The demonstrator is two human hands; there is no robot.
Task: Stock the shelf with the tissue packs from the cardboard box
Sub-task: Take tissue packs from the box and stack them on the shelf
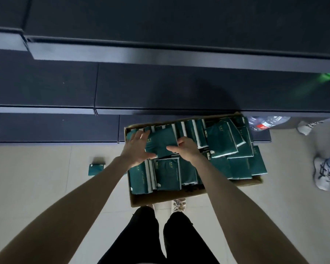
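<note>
— Holding what?
— One dark green tissue pack (161,143), flat, glossy and rectangular. The left hand (136,147) and right hand (185,147) clasp its two ends, thumbs along its near edge.
— Around them?
— A cardboard box (160,199) beneath both hands, crammed with like packs (168,174). A dark matte shelf (160,86) beyond; pale tiled floor (46,187), with a stray pack (96,169) left of the left hand.

Looking straight down: my left hand (136,147) and right hand (185,149) grip one dark green tissue pack (161,142) from either side, right over the cardboard box (160,199), which is crammed with more of them. The box sits on the floor (36,187) against the dark shelf (160,88). A stray pack (96,168) lies left of it, and a plastic bottle (265,123) is off to the right.
</note>
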